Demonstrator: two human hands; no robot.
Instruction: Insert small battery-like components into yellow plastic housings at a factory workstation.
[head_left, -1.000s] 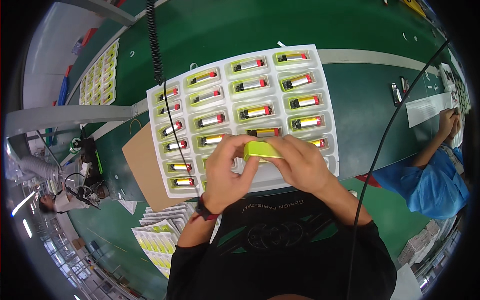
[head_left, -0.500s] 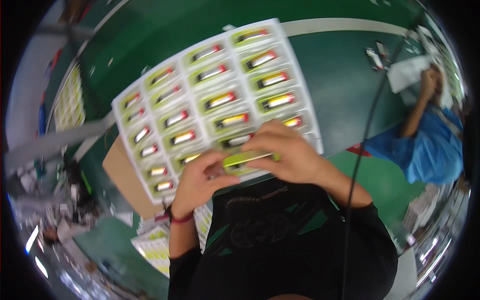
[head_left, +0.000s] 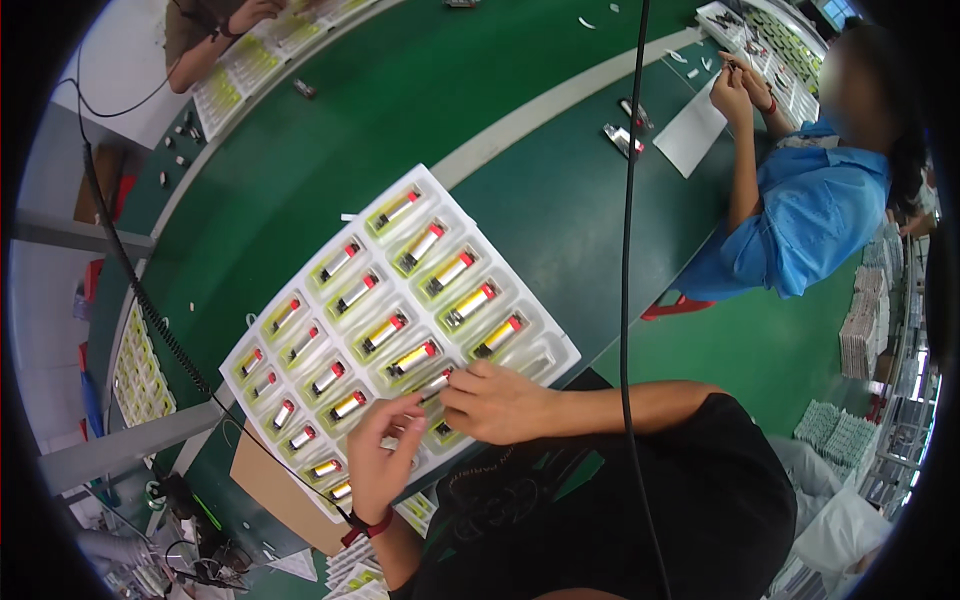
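Observation:
A white compartment tray [head_left: 470, 235] lies at a slant in front of me, reaching over the table's near edge. Its pockets have yellow-green bottoms and hold many small battery-like cylinders, silver or yellow with red ends and dark parts at the other end. My right hand [head_left: 497, 402] is over the near side, its fingers closed on the red end of one cylinder [head_left: 434, 386] lying in its pocket. Just left of it, my left hand [head_left: 380, 455] hovers over the tray with thumb and fingers apart. The pockets under both hands are partly hidden.
Brown cardboard [head_left: 270, 480] lies under the tray's left side. A black cable [head_left: 630, 200] hangs through the view on the right. A co-worker in a blue top [head_left: 810, 215] sits at right beside white paper [head_left: 690, 135]. Another person's arm [head_left: 205, 55] is at far left.
The yellow-green piece held between both hands is no longer seen there. My hands have come down onto the tray, the right one at a cylinder. The view has turned, bringing more of the co-worker in.

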